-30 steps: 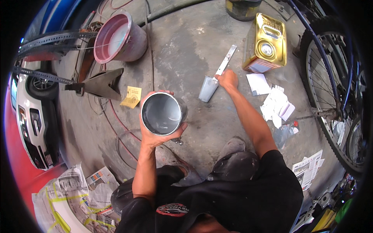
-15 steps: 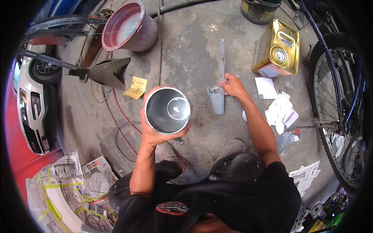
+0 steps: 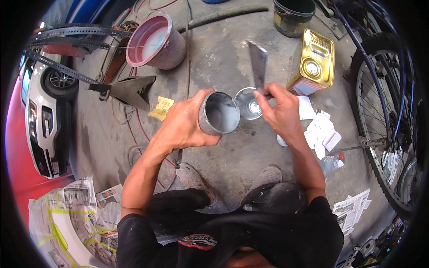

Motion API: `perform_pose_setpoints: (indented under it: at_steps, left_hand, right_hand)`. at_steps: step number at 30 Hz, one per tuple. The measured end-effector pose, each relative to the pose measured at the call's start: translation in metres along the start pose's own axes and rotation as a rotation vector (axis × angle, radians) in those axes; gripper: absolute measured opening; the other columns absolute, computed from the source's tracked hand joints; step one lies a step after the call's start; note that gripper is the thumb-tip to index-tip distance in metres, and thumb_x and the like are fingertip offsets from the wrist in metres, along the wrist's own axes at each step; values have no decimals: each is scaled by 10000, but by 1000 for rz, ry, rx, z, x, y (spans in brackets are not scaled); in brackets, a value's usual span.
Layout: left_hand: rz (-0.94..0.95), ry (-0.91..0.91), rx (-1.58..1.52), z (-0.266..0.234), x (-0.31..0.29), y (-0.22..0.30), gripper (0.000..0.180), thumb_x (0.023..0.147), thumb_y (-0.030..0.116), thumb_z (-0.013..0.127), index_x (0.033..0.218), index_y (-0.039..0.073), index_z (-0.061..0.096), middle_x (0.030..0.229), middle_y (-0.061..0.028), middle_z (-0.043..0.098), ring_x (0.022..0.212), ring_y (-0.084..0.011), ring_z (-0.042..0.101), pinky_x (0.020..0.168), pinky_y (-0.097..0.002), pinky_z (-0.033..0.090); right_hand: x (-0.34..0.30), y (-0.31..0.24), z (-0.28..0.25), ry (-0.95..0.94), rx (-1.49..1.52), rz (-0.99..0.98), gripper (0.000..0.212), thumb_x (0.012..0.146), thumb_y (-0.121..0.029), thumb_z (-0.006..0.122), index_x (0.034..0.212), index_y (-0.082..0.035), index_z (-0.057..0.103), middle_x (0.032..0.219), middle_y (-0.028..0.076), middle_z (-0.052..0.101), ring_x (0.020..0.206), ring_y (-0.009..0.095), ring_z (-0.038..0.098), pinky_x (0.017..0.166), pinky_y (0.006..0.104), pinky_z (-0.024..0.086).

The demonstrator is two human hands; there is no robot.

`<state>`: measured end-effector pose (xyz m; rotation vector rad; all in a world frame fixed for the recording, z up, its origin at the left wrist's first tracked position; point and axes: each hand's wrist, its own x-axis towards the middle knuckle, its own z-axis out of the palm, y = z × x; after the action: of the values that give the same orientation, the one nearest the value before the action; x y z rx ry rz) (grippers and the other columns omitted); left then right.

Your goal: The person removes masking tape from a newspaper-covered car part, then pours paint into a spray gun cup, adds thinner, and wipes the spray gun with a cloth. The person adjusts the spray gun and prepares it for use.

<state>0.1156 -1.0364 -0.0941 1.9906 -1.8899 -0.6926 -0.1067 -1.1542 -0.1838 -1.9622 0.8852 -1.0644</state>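
My left hand is wrapped round a translucent cup of grey liquid, its mouth tilted toward me. Between the fingers of my right hand is a flat mixing stick, held upright and blurred at its upper end. A shiny metal cup sits just beyond the grey cup, partly hidden by it and by my right fingers. It looks to be on the floor.
A reddish bucket with pale liquid stands far left, near a metal jack stand. At far right are a gold tin, a dark bucket and a bicycle. Crumpled papers lie to the right, newspaper-masked panel near left.
My left hand has let go of the metal cup, now beyond my hands, and taken up the grey cup. My right hand has lifted the stick out of that cup.
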Motion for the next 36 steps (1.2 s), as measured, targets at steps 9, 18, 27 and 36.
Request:
perform_pose_setpoints:
  at_steps: [9,18,27,36]
  left_hand:
    - [-60,-215,305,-11,13,30,708,559,225,821,1190,26,571,884,-226,714,840,-451,693,732,-501,548]
    - [-9,-330,505,5,27,33,611,566,257,857,1040,-14,583,848,-232,718,790,-441,712,705,-495,564]
    - [-36,-478,698,18,48,54,661,603,306,915,1105,4,610,889,-189,753,840,-370,752,756,-438,599]
    - [-25,-558,789,26,70,75,659,609,310,917,1109,7,612,915,-179,760,865,-350,756,768,-427,597]
  right_hand:
    - [-19,-10,7,7,-21,-187,185,768,-1,754,910,-34,641,812,116,684,774,317,669,662,404,530]
    - [-32,2,22,8,-71,-186,140,799,-15,750,913,-23,670,816,119,693,761,313,679,670,403,537]
    - [-38,18,28,17,-53,-121,100,835,-30,758,907,-20,690,808,125,695,743,308,683,663,393,538]
    - [-40,30,20,59,6,-64,92,853,-40,754,918,-11,695,823,142,701,751,327,693,657,401,542]
